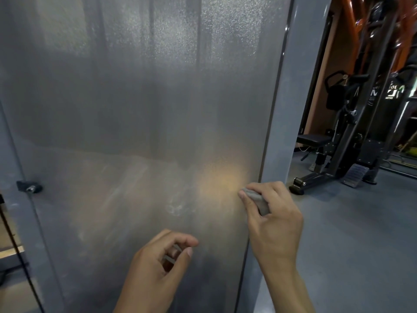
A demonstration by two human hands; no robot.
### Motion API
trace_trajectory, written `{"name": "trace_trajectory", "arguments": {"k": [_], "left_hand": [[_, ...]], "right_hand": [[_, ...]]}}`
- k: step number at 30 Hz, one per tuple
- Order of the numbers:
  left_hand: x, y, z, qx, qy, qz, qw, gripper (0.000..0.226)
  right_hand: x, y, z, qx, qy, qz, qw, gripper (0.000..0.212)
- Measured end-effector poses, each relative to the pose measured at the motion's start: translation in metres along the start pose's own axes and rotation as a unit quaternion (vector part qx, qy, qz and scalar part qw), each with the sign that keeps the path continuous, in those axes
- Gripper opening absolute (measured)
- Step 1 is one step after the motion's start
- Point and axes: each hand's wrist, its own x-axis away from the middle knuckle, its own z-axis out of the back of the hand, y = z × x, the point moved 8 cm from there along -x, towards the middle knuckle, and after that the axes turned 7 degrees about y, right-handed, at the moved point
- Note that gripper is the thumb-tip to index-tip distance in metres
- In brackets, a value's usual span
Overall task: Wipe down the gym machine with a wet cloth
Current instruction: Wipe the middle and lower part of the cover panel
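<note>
A tall frosted grey panel (135, 109) of the gym machine fills most of the view, streaked and smeared low down. My right hand (274, 220) is closed on a small folded grey cloth (256, 198), pressed against the panel's lower right near the grey frame post (286, 109). My left hand (158, 263) hovers lower, in front of the panel, fingers curled, pinching a small grey piece (171, 254) between thumb and fingers; what that piece is cannot be told.
A black bolt bracket (29, 186) sits on the panel's left frame. To the right stands a black and orange weight machine (352, 132) with a padded seat (312, 140) on the grey floor (361, 245).
</note>
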Motion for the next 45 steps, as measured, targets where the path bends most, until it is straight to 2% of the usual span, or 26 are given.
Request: {"name": "trace_trajectory", "arguments": {"k": [2, 4, 6, 10, 14, 18, 20, 25, 28, 30, 33, 35, 38, 45], "left_hand": [[-0.001, -0.004, -0.001, 0.004, 0.001, 0.005, 1.0, 0.027], [-0.002, -0.006, -0.001, 0.009, 0.006, 0.006, 1.0, 0.027], [-0.004, -0.005, -0.003, 0.012, 0.01, 0.006, 1.0, 0.027], [-0.005, -0.005, -0.007, 0.003, 0.011, 0.002, 1.0, 0.027], [-0.004, -0.005, -0.006, 0.001, 0.01, 0.005, 1.0, 0.026], [-0.009, 0.003, 0.01, -0.014, 0.017, -0.011, 1.0, 0.023], [-0.014, 0.008, 0.023, -0.015, 0.026, -0.017, 0.999, 0.011], [-0.015, 0.003, 0.058, -0.001, 0.051, -0.008, 0.999, 0.015], [-0.01, -0.011, 0.075, -0.009, 0.08, 0.001, 0.997, 0.017], [-0.007, -0.015, 0.082, -0.04, 0.1, -0.016, 0.994, 0.025], [-0.01, -0.006, 0.09, -0.062, 0.106, -0.062, 0.991, 0.015], [-0.011, -0.003, 0.094, -0.111, 0.106, -0.099, 0.983, 0.016], [-0.012, -0.007, 0.102, -0.122, 0.117, -0.119, 0.978, 0.02], [-0.016, -0.014, 0.119, -0.082, 0.12, -0.133, 0.98, 0.017]], "right_hand": [[-0.006, 0.004, 0.007, -0.048, -0.024, -0.007, 0.999, 0.009], [-0.013, 0.012, 0.026, -0.083, 0.01, -0.031, 0.996, 0.01], [-0.014, 0.015, 0.034, -0.057, 0.041, -0.023, 0.997, 0.011], [0.002, 0.006, 0.007, -0.01, 0.013, -0.002, 1.0, 0.008], [0.002, -0.006, 0.001, -0.024, -0.021, 0.039, 0.999, 0.009], [-0.001, -0.001, 0.014, -0.104, 0.005, -0.038, 0.994, 0.014], [-0.001, 0.0, 0.018, -0.107, 0.021, -0.067, 0.992, 0.012], [0.003, -0.006, 0.008, -0.062, -0.012, -0.094, 0.993, 0.015], [0.007, -0.017, 0.002, -0.06, -0.003, -0.088, 0.994, 0.014], [0.011, -0.019, -0.004, -0.047, -0.007, -0.088, 0.995, 0.015], [0.01, -0.018, -0.006, -0.012, -0.002, -0.085, 0.996, 0.013], [0.001, -0.018, 0.0, 0.013, 0.016, -0.072, 0.997, 0.019], [-0.016, -0.017, 0.013, 0.041, 0.064, -0.058, 0.995, 0.032], [-0.014, -0.037, -0.014, 0.079, 0.106, 0.008, 0.991, 0.018]]}}
